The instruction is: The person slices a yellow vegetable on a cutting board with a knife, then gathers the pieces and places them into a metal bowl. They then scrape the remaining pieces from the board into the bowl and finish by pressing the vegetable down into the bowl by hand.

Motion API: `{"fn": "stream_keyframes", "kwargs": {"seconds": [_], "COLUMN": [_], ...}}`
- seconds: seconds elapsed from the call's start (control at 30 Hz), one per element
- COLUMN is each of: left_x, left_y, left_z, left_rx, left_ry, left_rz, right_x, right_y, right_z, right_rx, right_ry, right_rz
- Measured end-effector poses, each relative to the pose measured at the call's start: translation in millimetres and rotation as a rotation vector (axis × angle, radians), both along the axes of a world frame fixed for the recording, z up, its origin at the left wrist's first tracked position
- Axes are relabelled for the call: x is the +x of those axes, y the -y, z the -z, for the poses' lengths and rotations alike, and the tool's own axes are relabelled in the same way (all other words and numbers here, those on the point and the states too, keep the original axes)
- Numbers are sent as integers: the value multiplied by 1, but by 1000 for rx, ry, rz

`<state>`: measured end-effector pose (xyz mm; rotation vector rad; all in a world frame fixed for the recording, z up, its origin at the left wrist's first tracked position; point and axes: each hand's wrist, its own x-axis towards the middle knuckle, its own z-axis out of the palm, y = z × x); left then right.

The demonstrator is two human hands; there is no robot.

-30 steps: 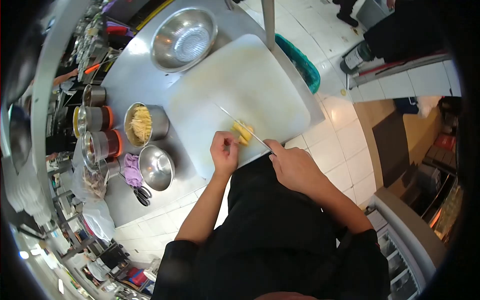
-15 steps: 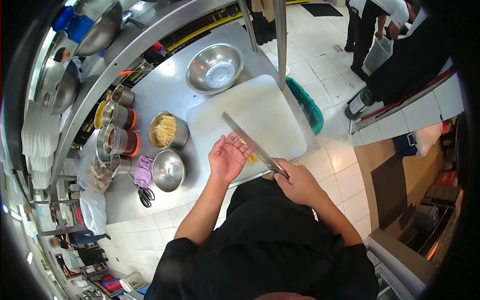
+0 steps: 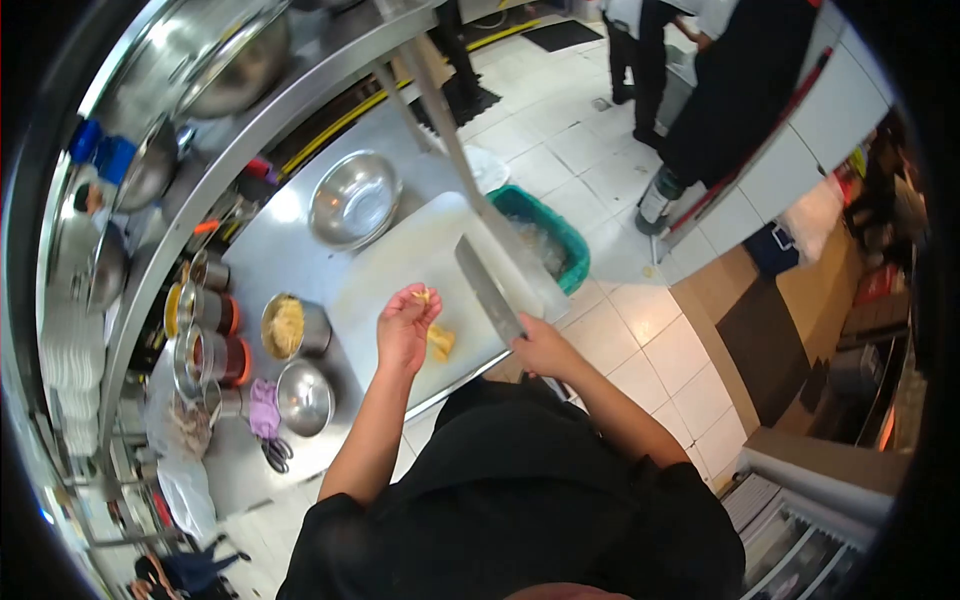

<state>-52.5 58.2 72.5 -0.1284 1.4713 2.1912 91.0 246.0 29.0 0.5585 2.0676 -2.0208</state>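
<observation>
Grey metal worktop (image 3: 275, 265), white rectangular cutting board (image 3: 385, 265) on it. Wide silver metal bowl (image 3: 355, 200) near the board's far edge. Long-bladed steel knife (image 3: 488, 290): my right hand (image 3: 546, 350) is closed round its handle, blade over the board. Yellow food pieces (image 3: 440, 342) on the board, between my hands. Left hand (image 3: 403, 330): fingertips pinched on a small pale-yellow piece (image 3: 423, 296) (raised, palm side partly visible).

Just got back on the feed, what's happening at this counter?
A person holds a knife in the right hand, its blade over the white board. The fingers of the left hand seem to pinch a small pale piece. Yellow pieces lie on the board, and a metal pot of pale strips stands beside it.
</observation>
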Motion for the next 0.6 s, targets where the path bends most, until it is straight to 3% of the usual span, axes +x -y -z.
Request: {"fn": "stream_keyframes", "kwargs": {"seconds": [0.07, 0.13, 0.2, 0.27, 0.3, 0.37, 0.47, 0.6], "left_x": [-8, -15, -30, -54, -68, -95, -94, -84], "left_y": [-30, -68, -103, -135, -149, -173, -179, -151], "left_z": [-29, -57, -71, -65, -51, -21, -26, -23], "left_rx": [-18, -113, -131, -354, -341, -593, -718, -604], "left_ry": [-97, -403, -501, -759, -774, -938, -971, -881], "left_rz": [26, 112, 175, 394, 390, 424, 358, 277], "right_x": [-9, -12, -12, -13, -13, -16, -16, -17], "right_y": [9, 12, 14, 11, 8, 8, 9, 7], "right_z": [47, 40, 28, 8, -17, -4, 27, 28], "right_rx": [319, 298, 274, 268, 230, 312, 425, 420], "right_ry": [-127, -108, -84, 77, 189, 110, -72, -105], "right_rz": [-59, -34, -21, -76, -111, -115, -105, -121]}}
